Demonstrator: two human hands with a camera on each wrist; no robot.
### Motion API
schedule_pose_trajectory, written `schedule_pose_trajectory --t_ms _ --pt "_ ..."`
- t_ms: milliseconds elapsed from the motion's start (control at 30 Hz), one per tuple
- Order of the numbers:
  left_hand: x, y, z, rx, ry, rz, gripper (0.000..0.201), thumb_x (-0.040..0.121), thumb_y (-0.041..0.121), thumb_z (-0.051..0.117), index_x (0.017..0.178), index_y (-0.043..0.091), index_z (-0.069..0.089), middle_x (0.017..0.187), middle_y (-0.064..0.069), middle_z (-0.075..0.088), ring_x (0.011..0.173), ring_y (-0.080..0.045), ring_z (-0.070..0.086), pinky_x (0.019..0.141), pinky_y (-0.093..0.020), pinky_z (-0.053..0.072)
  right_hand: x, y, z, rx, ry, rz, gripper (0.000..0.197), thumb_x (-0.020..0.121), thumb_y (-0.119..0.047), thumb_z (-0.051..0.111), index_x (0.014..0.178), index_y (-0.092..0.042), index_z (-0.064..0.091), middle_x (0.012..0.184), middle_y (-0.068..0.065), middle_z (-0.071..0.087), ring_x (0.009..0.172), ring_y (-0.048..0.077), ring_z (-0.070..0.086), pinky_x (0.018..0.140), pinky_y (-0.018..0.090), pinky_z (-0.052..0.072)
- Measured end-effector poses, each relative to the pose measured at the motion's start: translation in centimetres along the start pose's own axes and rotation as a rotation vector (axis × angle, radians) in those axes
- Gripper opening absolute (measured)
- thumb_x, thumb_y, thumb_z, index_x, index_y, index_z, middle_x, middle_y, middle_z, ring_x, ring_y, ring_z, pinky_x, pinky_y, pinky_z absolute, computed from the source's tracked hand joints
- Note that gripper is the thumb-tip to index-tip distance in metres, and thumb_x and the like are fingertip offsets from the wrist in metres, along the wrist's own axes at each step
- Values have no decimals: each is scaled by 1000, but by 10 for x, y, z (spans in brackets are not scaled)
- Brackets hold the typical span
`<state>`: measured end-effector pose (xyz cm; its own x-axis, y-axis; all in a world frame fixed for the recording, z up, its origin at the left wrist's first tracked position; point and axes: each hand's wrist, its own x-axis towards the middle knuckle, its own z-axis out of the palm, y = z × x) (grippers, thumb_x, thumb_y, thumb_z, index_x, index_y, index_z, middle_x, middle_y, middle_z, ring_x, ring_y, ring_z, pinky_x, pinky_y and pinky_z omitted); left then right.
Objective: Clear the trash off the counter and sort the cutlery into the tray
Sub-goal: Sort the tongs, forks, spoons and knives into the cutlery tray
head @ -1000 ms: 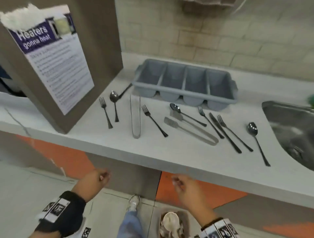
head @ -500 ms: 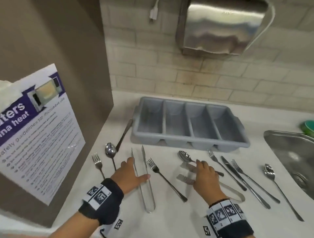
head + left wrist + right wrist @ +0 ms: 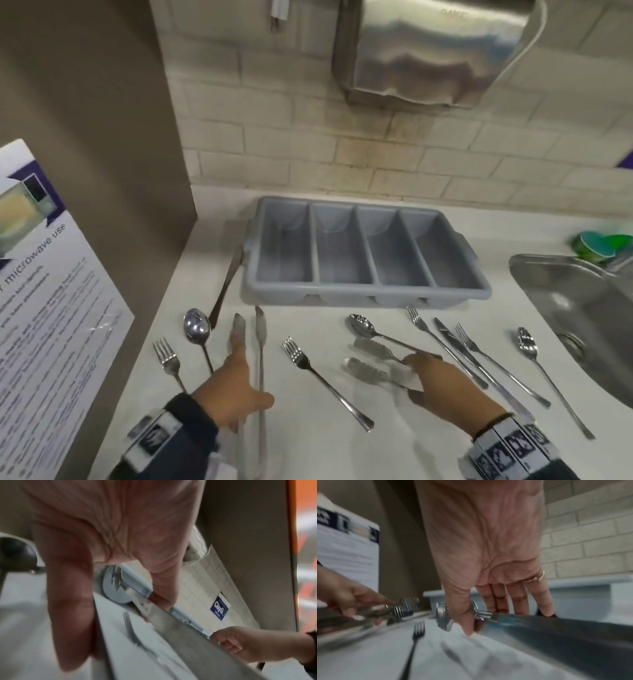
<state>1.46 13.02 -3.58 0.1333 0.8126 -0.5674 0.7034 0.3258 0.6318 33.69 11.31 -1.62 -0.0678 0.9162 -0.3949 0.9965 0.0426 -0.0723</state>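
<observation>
A grey four-compartment tray (image 3: 366, 301) sits at the back of the white counter with nothing in it. Several forks, spoons and one knife (image 3: 455, 346) lie in a row in front of it. My left hand (image 3: 245, 380) grips the left tongs (image 3: 261, 346), thumb on one arm and index finger along the other. My right hand (image 3: 416, 377) pinches the right tongs (image 3: 371, 347) between thumb and fingers. The right wrist view shows the right hand (image 3: 488, 615) straddling its tongs (image 3: 539, 622), and the left wrist view shows the left hand (image 3: 128, 599) on its tongs (image 3: 171, 628). A fork (image 3: 322, 380) lies between my hands.
A steel sink (image 3: 582, 308) is set into the counter at the right, with a green sponge (image 3: 599, 243) behind it. A brown cabinet side with a poster (image 3: 51, 274) closes off the left. A steel dispenser (image 3: 435, 51) hangs on the brick wall above the tray.
Both hands came up from below the counter edge onto the counter. Each has closed on a pair of tongs. The head view rose and moved closer to the tray.
</observation>
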Motion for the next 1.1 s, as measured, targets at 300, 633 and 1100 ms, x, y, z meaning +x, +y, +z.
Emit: schedule_pose_trajectory --t_ms 300,633,1100 --pt "-55 27 -80 -158 111 61 77 72 18 76 128 36 26 112 16 48 70 -24 70 54 -34 61 72 -88 -140 456 219 -211 24 89 -31 53 107 -15 55 87 5 63 74 22 62 61 24 43" --pt "-32 61 -134 -319 253 73 79 73 17 76 134 31 27 124 -2 49 76 -36 73 48 -29 55 238 -176 -149 215 -181 -191 35 93 -30 49 120 -9 57 127 17 57 120 32 54 101 37 45" --pt "78 158 -141 -21 162 88 23 83 17 67 101 5 59 72 -4 62 34 -7 60 31 -16 50 193 -123 -179 664 -151 -69 28 91 -29 55 102 -3 57 90 6 59 86 20 58 77 29 52"
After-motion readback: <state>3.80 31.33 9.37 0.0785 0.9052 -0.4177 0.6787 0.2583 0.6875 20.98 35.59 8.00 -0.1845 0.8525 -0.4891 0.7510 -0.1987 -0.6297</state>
